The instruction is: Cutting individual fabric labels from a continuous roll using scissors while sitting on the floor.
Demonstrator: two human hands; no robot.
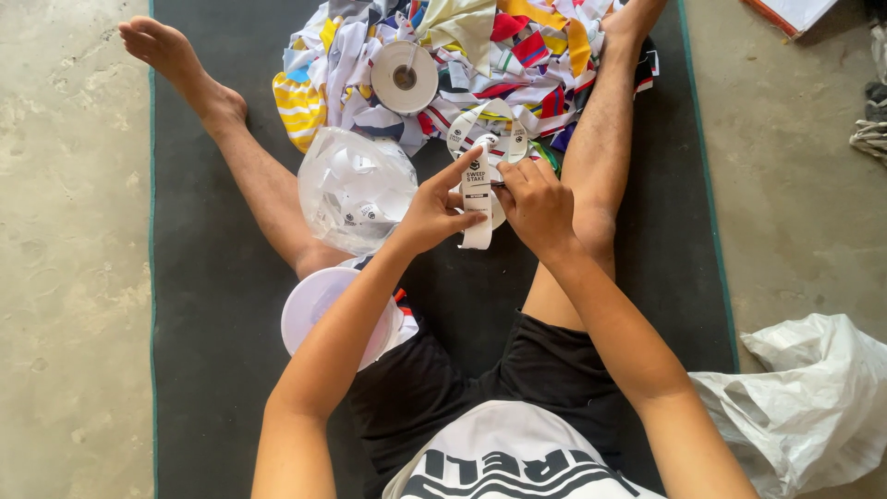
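Frame centre: left hand (432,211) and right hand (536,205) pinching a white label strip (478,199) together. Left of them, clear bag of labels (356,189). Upper frame: white tape roll (404,77) on colourful fabric pile (480,55), over dark mat (212,296).

so there's a white label strip with black print (478,199) pinched between both hands over the dark mat, looping back to more labels (487,137). A white label roll (404,77) sits on the cloth pile, clear bag of cut labels (356,189) just left
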